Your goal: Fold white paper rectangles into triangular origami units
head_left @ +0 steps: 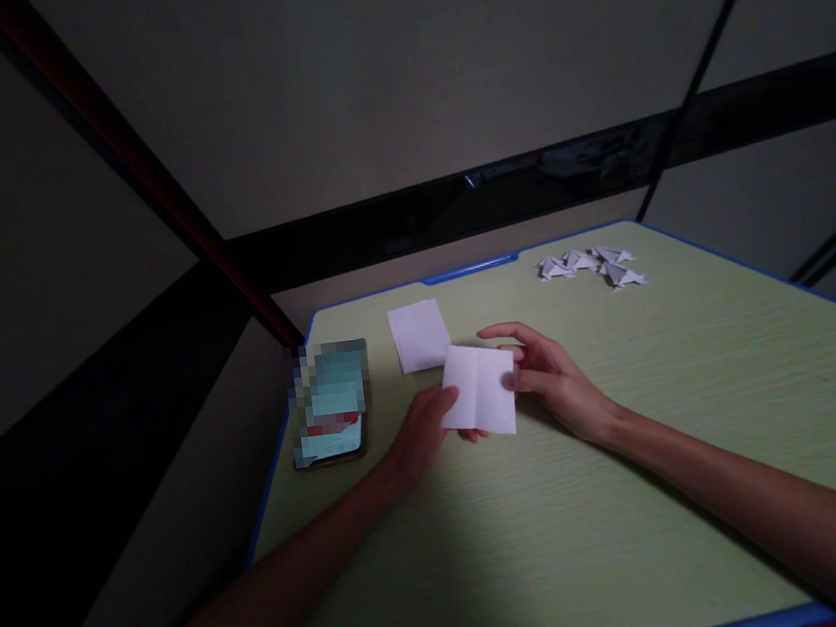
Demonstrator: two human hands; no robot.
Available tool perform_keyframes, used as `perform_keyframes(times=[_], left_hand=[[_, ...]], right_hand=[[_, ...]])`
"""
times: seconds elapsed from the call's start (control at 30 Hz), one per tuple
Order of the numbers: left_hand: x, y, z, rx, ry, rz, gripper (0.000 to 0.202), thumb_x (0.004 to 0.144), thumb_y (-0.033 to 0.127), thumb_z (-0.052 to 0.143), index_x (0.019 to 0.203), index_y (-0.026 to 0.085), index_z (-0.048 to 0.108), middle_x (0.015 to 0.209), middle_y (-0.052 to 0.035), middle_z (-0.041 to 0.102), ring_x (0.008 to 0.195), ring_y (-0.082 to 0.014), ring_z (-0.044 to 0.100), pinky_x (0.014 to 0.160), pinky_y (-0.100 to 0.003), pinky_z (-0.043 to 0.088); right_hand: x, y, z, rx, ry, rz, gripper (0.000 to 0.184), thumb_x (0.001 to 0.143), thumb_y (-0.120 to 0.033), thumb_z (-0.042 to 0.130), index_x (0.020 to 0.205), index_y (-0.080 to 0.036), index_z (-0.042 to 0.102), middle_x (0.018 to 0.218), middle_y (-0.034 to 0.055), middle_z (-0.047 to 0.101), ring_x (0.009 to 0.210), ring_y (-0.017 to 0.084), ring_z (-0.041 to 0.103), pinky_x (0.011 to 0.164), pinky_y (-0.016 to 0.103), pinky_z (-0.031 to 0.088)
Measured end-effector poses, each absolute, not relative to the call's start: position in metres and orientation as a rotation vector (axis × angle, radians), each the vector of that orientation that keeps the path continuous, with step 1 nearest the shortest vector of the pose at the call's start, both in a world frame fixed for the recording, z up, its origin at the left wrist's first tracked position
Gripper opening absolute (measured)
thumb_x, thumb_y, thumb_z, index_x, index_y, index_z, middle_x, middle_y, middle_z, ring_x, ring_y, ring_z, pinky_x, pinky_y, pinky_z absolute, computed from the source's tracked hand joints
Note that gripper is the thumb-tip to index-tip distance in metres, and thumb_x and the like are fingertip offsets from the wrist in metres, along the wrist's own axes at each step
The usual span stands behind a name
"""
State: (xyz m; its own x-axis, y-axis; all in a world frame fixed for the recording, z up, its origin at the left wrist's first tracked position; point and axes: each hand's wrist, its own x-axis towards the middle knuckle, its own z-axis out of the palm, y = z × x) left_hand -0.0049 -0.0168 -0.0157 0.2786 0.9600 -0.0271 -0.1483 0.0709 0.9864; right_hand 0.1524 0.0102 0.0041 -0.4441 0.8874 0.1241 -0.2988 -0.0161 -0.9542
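I hold a creased white paper square [481, 389] just above the green desk [700, 402], my left hand [423, 434] pinching its left edge and my right hand [546, 374] pinching its right edge. Just behind it lies a stack of white paper [418, 335], with a phone [330, 404] to the left and small folded paper figures [592, 266] well apart at the far edge.

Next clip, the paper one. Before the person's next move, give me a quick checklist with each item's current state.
1. Both hands on the creased sheet, left hand at its left edge, right hand at its right: ok.
2. Crease down the sheet's middle visible: ok.
3. Sheet flat on the table or lifted: cannot tell.
4. White square behind the sheet, untouched by either hand: ok.
5. Phone left of the left hand, apart from the sheet: ok.
6. Folded figures at the far edge, away from both hands: ok.
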Motion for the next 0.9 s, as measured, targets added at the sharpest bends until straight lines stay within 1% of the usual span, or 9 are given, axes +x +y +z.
perform_keyframes(times=[0.07, 0.17, 0.27, 0.37, 0.43, 0.53, 0.7, 0.8, 0.9], left_hand=[[-0.005, -0.017, -0.015, 1.175, 0.943, 1.049, 0.032, 0.070, 0.037, 0.046, 0.058, 0.010, 0.057, 0.051, -0.0053, 0.058, 0.052, -0.0143, 0.053, 0.056, -0.026, 0.040], [-0.005, -0.016, -0.013, 1.128, 0.990, 1.073, 0.028, 0.067, 0.036, 0.052, 0.064, 0.009, 0.059, 0.052, -0.0040, 0.058, 0.052, -0.0135, 0.052, 0.051, -0.024, 0.039], [-0.004, -0.016, -0.012, 1.053, 1.037, 1.109, 0.027, 0.064, 0.036, 0.057, 0.066, 0.009, 0.059, 0.055, -0.0029, 0.057, 0.052, -0.0115, 0.050, 0.050, -0.022, 0.036], [-0.003, -0.017, -0.011, 0.986, 1.101, 1.153, 0.030, 0.062, 0.039, 0.060, 0.063, 0.009, 0.058, 0.055, -0.0018, 0.056, 0.050, -0.0100, 0.047, 0.050, -0.022, 0.034], [-0.003, -0.018, -0.009, 0.967, 1.126, 1.170, 0.032, 0.061, 0.041, 0.060, 0.061, 0.009, 0.058, 0.053, -0.0011, 0.054, 0.049, -0.0096, 0.046, 0.050, -0.022, 0.034], [-0.001, -0.018, -0.006, 0.978, 1.123, 1.163, 0.034, 0.061, 0.044, 0.059, 0.061, 0.010, 0.058, 0.051, -0.0005, 0.053, 0.049, -0.0099, 0.046, 0.049, -0.022, 0.034], [-0.001, -0.017, 0.002, 1.078, 1.062, 1.137, 0.042, 0.067, 0.053, 0.047, 0.054, 0.014, 0.055, 0.047, -0.0010, 0.051, 0.047, -0.0108, 0.045, 0.048, -0.023, 0.035], [-0.001, -0.017, 0.003, 1.119, 1.064, 1.124, 0.046, 0.069, 0.057, 0.041, 0.057, 0.015, 0.056, 0.047, -0.0016, 0.051, 0.048, -0.0115, 0.045, 0.048, -0.023, 0.035], [-0.002, -0.017, -0.001, 1.135, 1.112, 1.139, 0.048, 0.070, 0.057, 0.039, 0.059, 0.014, 0.057, 0.046, -0.0012, 0.050, 0.047, -0.0111, 0.044, 0.047, -0.023, 0.034]], right_hand=[[0.151, 0.010, 0.006, -0.727, -1.321, 1.552, 0.043, 0.060, -0.011, 0.054, 0.099, -0.020, 0.040, 0.058, -0.0059, 0.048, 0.050, 0.008, 0.042, 0.047, 0.021, 0.031], [0.150, 0.009, 0.006, -0.718, -1.355, 1.436, 0.038, 0.062, -0.015, 0.058, 0.095, -0.021, 0.040, 0.061, -0.0060, 0.047, 0.050, 0.007, 0.040, 0.046, 0.020, 0.030], [0.151, 0.009, 0.004, -0.696, -1.446, 1.329, 0.023, 0.067, -0.019, 0.057, 0.086, -0.019, 0.045, 0.063, -0.0046, 0.046, 0.051, 0.006, 0.038, 0.046, 0.020, 0.029], [0.151, 0.010, 0.002, -0.771, -1.556, 1.255, 0.009, 0.070, -0.021, 0.055, 0.075, -0.016, 0.051, 0.056, -0.0048, 0.041, 0.049, 0.007, 0.035, 0.046, 0.021, 0.025], [0.151, 0.010, 0.001, -0.814, -1.605, 1.255, 0.009, 0.070, -0.023, 0.055, 0.072, -0.015, 0.053, 0.052, -0.0054, 0.038, 0.048, 0.007, 0.033, 0.045, 0.021, 0.024], [0.151, 0.011, 0.001, -0.835, -1.610, 1.280, 0.013, 0.068, -0.026, 0.057, 0.073, -0.014, 0.055, 0.052, -0.0055, 0.038, 0.047, 0.006, 0.032, 0.045, 0.021, 0.023], [0.150, 0.013, 0.002, -0.842, -1.547, 1.318, 0.016, 0.065, -0.029, 0.059, 0.071, -0.015, 0.054, 0.049, -0.0064, 0.037, 0.045, 0.006, 0.031, 0.044, 0.022, 0.022], [0.151, 0.013, 0.002, -0.828, -1.525, 1.345, 0.016, 0.065, -0.029, 0.060, 0.071, -0.015, 0.053, 0.047, -0.0073, 0.035, 0.043, 0.006, 0.030, 0.043, 0.022, 0.022], [0.151, 0.012, 0.004, -0.824, -1.520, 1.346, 0.016, 0.065, -0.028, 0.060, 0.070, -0.015, 0.051, 0.046, -0.0078, 0.034, 0.042, 0.005, 0.028, 0.042, 0.021, 0.021]])
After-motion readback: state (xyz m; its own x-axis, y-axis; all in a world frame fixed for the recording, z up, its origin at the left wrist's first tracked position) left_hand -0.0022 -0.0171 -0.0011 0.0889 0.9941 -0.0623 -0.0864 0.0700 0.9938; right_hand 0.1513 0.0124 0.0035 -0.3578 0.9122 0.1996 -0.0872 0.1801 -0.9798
